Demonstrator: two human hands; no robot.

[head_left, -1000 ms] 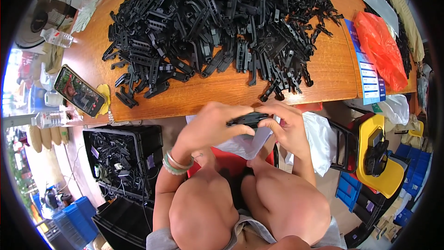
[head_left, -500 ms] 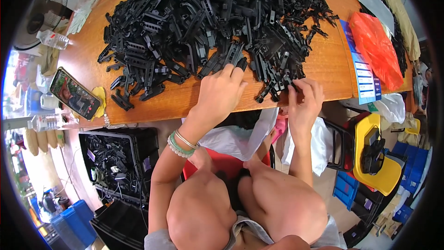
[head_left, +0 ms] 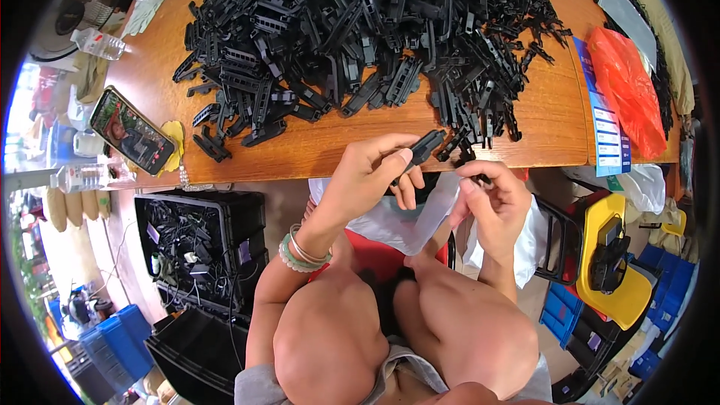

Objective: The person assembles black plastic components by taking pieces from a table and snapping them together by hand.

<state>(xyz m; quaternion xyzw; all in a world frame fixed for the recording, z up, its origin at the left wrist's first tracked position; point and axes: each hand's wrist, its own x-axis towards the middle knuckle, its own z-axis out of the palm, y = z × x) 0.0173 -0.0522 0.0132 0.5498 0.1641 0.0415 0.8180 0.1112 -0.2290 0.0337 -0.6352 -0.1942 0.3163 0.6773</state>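
Observation:
My left hand (head_left: 375, 172), at the table's near edge, is closed on a black plastic part (head_left: 427, 146), long and narrow, its end pointing up and right. To the right of it, my right hand (head_left: 491, 199) pinches a small dark plastic piece (head_left: 481, 179), partly hidden by the fingers. A large pile of black plastic parts (head_left: 330, 37) covers much of the tabletop beyond both hands. Slimmer black pieces (head_left: 487, 116) lie at its right front, just beyond my right hand.
On the wooden table (head_left: 315, 154), a phone (head_left: 133, 131) leans at the left; a red plastic bag (head_left: 626, 90) and blue printed sheet (head_left: 606, 124) lie right. Below are a black crate of cables (head_left: 187, 247), white plastic bag (head_left: 390, 229) and yellow chair (head_left: 634, 292).
My left hand has drawn back from the pile with a black plastic part. My right hand has come back from the slim pieces, pinching a small one. The view has shifted slightly.

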